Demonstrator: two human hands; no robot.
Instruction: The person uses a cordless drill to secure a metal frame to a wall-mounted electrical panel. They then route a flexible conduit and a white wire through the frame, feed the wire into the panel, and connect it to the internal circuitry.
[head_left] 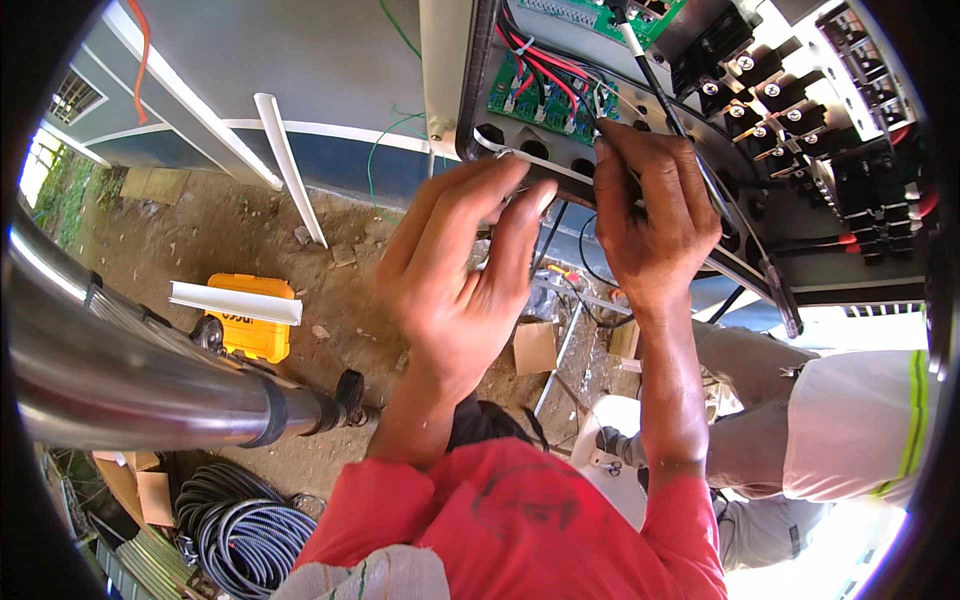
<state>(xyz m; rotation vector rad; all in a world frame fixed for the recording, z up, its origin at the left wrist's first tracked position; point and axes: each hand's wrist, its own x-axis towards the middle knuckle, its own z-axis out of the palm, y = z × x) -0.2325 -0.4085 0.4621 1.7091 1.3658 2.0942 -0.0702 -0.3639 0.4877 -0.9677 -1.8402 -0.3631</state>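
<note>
An electrical enclosure [560, 178] hangs above me, with a green circuit board [545, 98] inside its near edge. Red and black wires [545, 68] run onto that board. At the board's right end my right hand [655, 215] has its thumb and index finger pinched together. Thin wires pass close to those fingertips, but what lies between them is too small to make out. My left hand [455, 265] is raised by the enclosure's lower lip, fingers bent. A gap shows between its thumb and index tip, with nothing visible in it.
Black terminal blocks and metal bars with screws [770, 90] fill the enclosure's right side. A thick metal pole [150, 370] crosses at left. Below lie a yellow case [250, 318], coiled black conduit [250, 535] and a cardboard box [534, 348]. Another person's grey-trousered leg [750, 385] is at right.
</note>
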